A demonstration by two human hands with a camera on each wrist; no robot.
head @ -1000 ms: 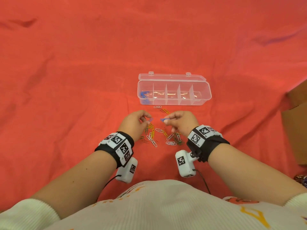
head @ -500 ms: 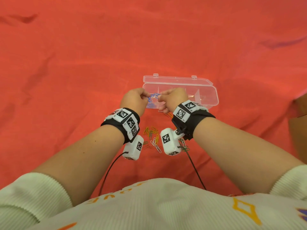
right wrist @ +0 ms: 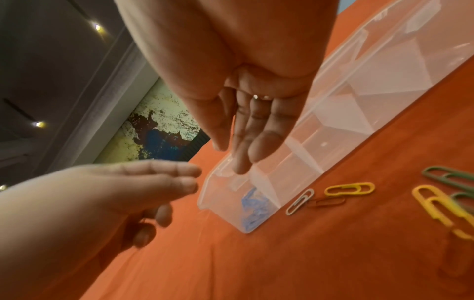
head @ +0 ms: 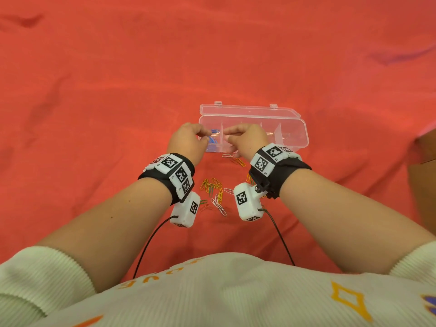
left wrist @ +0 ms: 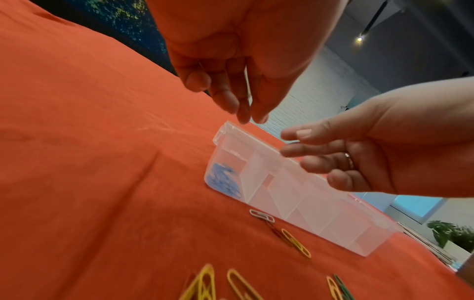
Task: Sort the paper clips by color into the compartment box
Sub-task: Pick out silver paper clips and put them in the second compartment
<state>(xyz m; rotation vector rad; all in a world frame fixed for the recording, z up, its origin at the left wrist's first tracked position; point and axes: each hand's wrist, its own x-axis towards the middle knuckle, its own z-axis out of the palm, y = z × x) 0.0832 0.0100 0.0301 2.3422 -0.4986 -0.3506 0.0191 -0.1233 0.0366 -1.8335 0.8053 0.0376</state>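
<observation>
A clear compartment box lies open on the red cloth. Its leftmost compartment holds blue paper clips; the other compartments look bare. My left hand hovers over that left end with its fingers pointing down and nothing between them. My right hand is just beside it above the box, fingers straight and empty. A loose pile of yellow, green, white and red clips lies between my wrists.
A white clip and a yellow clip lie by the box's near wall. The box lid lies flat behind it. A brown cardboard box stands at the right edge. The cloth is wrinkled.
Both hands went forward from the clip pile to the box's left end, each pinching a blue clip. Now the fingers have let go and hold nothing.
</observation>
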